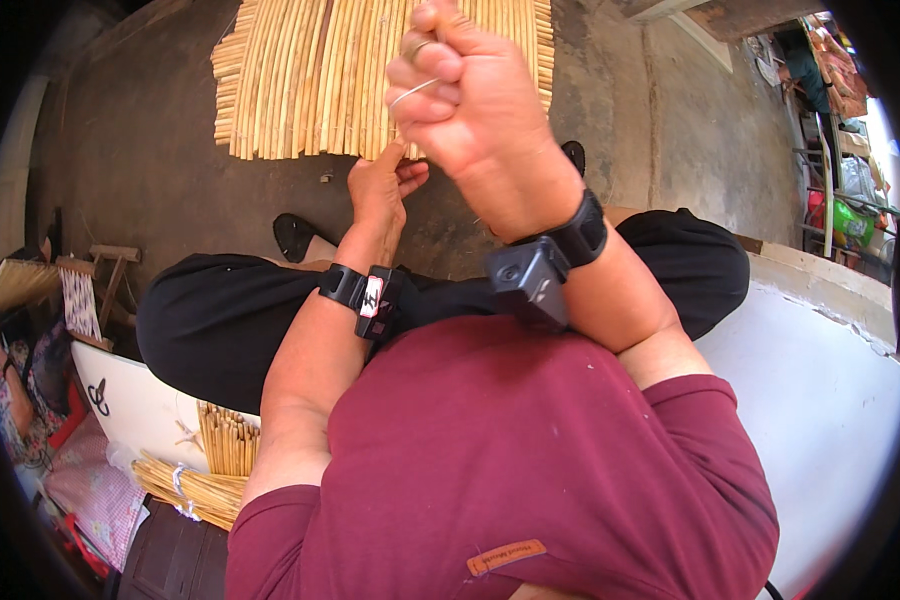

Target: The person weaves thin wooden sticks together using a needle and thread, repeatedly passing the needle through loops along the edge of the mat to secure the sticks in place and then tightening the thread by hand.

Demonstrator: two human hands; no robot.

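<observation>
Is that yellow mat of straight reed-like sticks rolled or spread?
Spread: the yellow mat shows its sticks side by side in one sheet.

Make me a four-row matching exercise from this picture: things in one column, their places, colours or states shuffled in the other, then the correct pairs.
Things:
1. Right hand
2. Left hand
3. Scissors
4. Shirt

Places, colours, states:
A. Dark red
B. At the near edge of the stick mat
C. Lying on the white surface at the picture's left
D. Curled into a fist, a thin pale strand across its fingers

Pairs: 1-D, 2-B, 3-C, 4-A
</observation>
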